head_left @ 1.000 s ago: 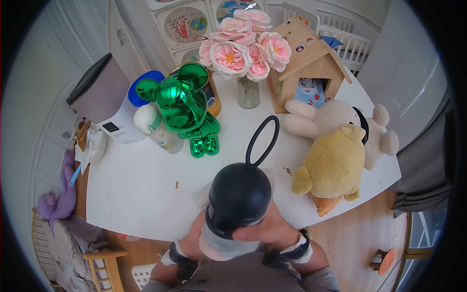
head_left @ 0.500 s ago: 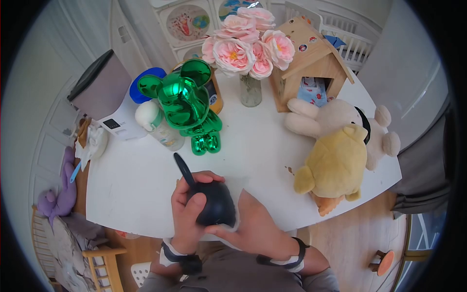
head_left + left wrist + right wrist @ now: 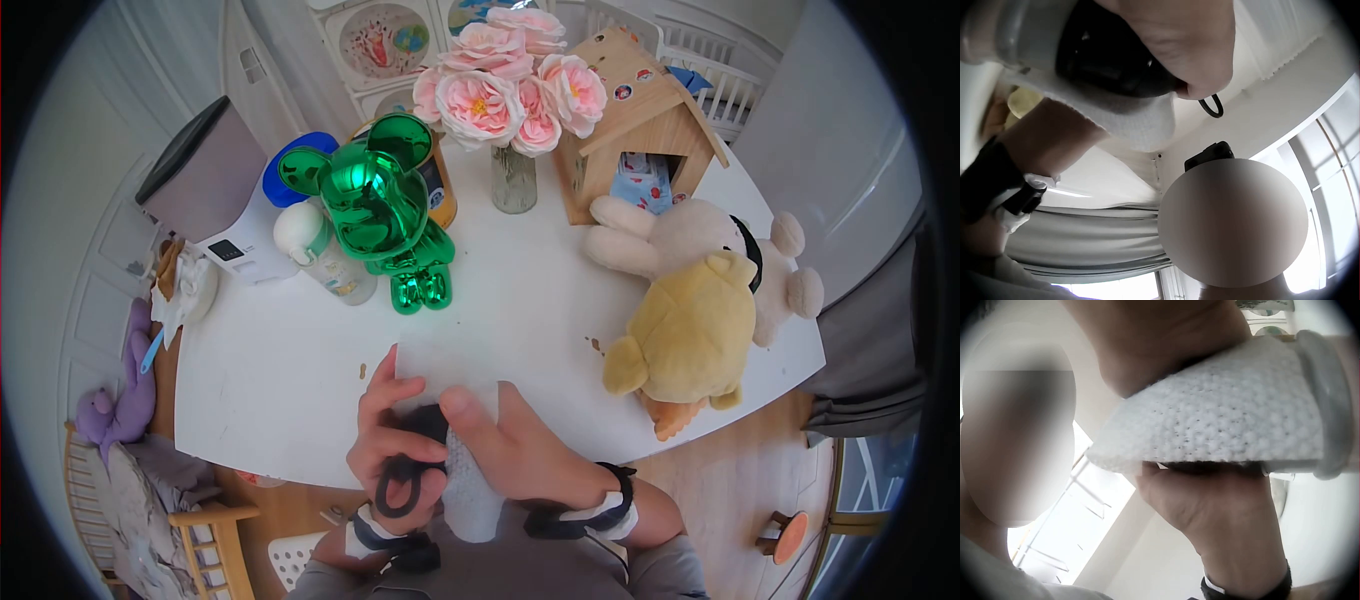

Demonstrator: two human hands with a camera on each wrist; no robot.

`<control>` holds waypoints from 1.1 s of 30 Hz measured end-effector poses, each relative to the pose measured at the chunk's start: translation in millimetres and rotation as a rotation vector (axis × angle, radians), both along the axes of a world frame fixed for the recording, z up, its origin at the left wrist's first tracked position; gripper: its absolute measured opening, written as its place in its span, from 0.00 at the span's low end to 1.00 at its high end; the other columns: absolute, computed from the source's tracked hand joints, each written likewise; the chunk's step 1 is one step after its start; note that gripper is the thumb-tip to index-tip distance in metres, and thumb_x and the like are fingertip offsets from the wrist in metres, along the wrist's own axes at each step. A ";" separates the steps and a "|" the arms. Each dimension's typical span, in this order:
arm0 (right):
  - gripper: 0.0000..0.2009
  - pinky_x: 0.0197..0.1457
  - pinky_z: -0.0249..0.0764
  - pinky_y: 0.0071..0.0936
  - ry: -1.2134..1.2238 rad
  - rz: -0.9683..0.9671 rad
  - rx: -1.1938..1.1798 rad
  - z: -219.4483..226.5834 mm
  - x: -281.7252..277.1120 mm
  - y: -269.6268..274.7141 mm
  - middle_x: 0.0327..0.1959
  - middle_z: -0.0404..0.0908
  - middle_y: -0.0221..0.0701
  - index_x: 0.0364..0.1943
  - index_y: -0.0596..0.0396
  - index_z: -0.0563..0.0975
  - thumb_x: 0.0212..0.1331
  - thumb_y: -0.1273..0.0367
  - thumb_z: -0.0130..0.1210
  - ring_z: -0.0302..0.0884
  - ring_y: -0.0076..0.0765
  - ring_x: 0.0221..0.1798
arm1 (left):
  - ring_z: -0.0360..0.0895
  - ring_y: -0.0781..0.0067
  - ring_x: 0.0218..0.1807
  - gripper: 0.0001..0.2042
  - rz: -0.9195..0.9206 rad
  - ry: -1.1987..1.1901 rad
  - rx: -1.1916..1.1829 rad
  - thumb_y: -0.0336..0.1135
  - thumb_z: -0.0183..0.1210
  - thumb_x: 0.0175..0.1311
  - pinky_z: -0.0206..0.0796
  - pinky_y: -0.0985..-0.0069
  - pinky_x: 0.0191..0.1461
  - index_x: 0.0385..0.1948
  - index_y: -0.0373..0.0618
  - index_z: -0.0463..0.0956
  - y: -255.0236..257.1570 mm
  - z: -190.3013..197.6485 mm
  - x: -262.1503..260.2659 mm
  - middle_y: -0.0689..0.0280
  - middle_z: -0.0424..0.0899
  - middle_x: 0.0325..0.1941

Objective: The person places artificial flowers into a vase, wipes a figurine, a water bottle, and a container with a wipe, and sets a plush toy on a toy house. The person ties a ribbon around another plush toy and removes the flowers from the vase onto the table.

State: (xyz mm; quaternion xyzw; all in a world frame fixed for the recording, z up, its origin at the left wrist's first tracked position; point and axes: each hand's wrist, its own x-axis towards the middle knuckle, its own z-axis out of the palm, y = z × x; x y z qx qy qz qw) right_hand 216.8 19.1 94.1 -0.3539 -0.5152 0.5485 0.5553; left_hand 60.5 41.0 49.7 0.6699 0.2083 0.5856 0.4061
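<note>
In the head view both hands are close together over the table's near edge. My left hand (image 3: pixel 400 440) grips a bottle by its black domed lid (image 3: pixel 1110 56), whose loop handle (image 3: pixel 402 492) hangs toward my body. The pale translucent bottle body (image 3: pixel 1019 34) extends away from me, partly hidden by the fingers. A white, bumpy-textured cloth (image 3: pixel 1222 409) lies along the lid and upper body. My right hand (image 3: pixel 530 445) holds this cloth against the bottle, thumb on top. In the right wrist view the cloth reaches a thick grey ring (image 3: pixel 1329 406) on the bottle.
On the white table (image 3: pixel 270 400), a shiny green bear figure (image 3: pixel 380 215), a small bottle (image 3: pixel 325 255) and a white appliance (image 3: pixel 225 190) stand left. Pink flowers in a glass vase (image 3: pixel 514 180) are at the back. A wooden house (image 3: pixel 640 125) and plush toys (image 3: pixel 690 320) occupy the right.
The bottle has turned over from lid up with its loop pointing away to lid toward my body. The left hand has shifted round the lid; the cloth now shows along its side.
</note>
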 end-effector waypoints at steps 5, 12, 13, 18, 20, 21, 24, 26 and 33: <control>0.23 0.43 0.71 0.42 -0.027 -0.058 -0.061 -20.8 -6.6 1.5 0.36 0.80 0.47 0.49 0.65 0.72 0.74 0.54 0.44 0.77 0.50 0.37 | 0.50 0.36 0.77 0.11 -0.077 -0.269 -0.109 0.45 0.62 0.60 0.38 0.43 0.77 0.26 0.48 0.76 7.5 6.8 4.6 0.54 0.74 0.63; 0.41 0.59 0.71 0.48 -0.858 -0.296 0.397 -43.1 -24.5 -19.0 0.58 0.68 0.60 0.64 0.75 0.57 0.54 0.58 0.60 0.72 0.63 0.57 | 0.67 0.43 0.70 0.09 0.109 -0.497 -0.392 0.38 0.54 0.63 0.49 0.50 0.77 0.34 0.42 0.72 23.8 12.1 3.4 0.49 0.79 0.55; 0.44 0.64 0.68 0.51 -0.909 -0.361 0.509 -47.5 -28.1 -20.4 0.61 0.65 0.65 0.65 0.79 0.55 0.49 0.59 0.61 0.69 0.67 0.61 | 0.72 0.47 0.65 0.08 0.143 -0.509 -0.402 0.37 0.50 0.66 0.57 0.53 0.73 0.37 0.41 0.71 26.0 15.9 6.6 0.48 0.80 0.52; 0.44 0.66 0.67 0.51 -0.950 -0.409 0.607 -38.1 -30.9 -23.7 0.64 0.61 0.66 0.66 0.79 0.54 0.49 0.60 0.60 0.68 0.67 0.62 | 0.77 0.56 0.52 0.09 0.083 -0.532 -0.570 0.36 0.51 0.66 0.68 0.61 0.59 0.39 0.41 0.70 17.1 15.7 8.2 0.51 0.80 0.48; 0.45 0.67 0.68 0.49 -0.971 -0.424 0.641 -31.6 -28.9 -21.2 0.65 0.60 0.66 0.66 0.79 0.54 0.49 0.61 0.60 0.68 0.67 0.63 | 0.76 0.63 0.49 0.07 -0.016 -0.464 -0.524 0.32 0.53 0.64 0.69 0.65 0.57 0.40 0.41 0.70 8.9 -2.6 2.5 0.54 0.79 0.45; 0.42 0.62 0.71 0.47 -0.878 -0.360 0.541 -23.7 -25.9 -21.0 0.64 0.62 0.64 0.66 0.77 0.54 0.55 0.59 0.58 0.70 0.65 0.61 | 0.76 0.68 0.48 0.09 0.097 -0.488 -0.634 0.30 0.57 0.63 0.68 0.69 0.56 0.41 0.41 0.69 -2.3 1.6 10.4 0.56 0.78 0.45; 0.34 0.54 0.75 0.41 -0.651 -0.268 0.348 -11.7 -21.9 -16.1 0.57 0.69 0.60 0.63 0.73 0.60 0.65 0.55 0.53 0.75 0.57 0.55 | 0.75 0.70 0.48 0.12 0.217 -0.263 -0.465 0.34 0.60 0.62 0.68 0.71 0.55 0.40 0.41 0.68 -18.7 12.2 7.5 0.58 0.78 0.44; 0.31 0.49 0.75 0.38 -0.516 -0.233 0.254 -5.6 -19.2 -11.1 0.51 0.74 0.58 0.59 0.72 0.65 0.69 0.53 0.49 0.77 0.51 0.50 | 0.75 0.65 0.48 0.13 0.107 -0.210 -0.504 0.38 0.60 0.63 0.67 0.67 0.57 0.39 0.41 0.68 -18.4 18.2 0.3 0.57 0.78 0.42; 0.34 0.25 0.63 0.38 -0.203 0.010 -0.295 -5.1 -3.4 2.1 0.14 0.71 0.45 0.24 0.70 0.73 0.75 0.49 0.39 0.66 0.36 0.20 | 0.77 0.52 0.47 0.12 -0.029 -0.281 -0.083 0.40 0.62 0.63 0.70 0.55 0.54 0.32 0.42 0.71 -7.3 13.5 8.7 0.51 0.81 0.38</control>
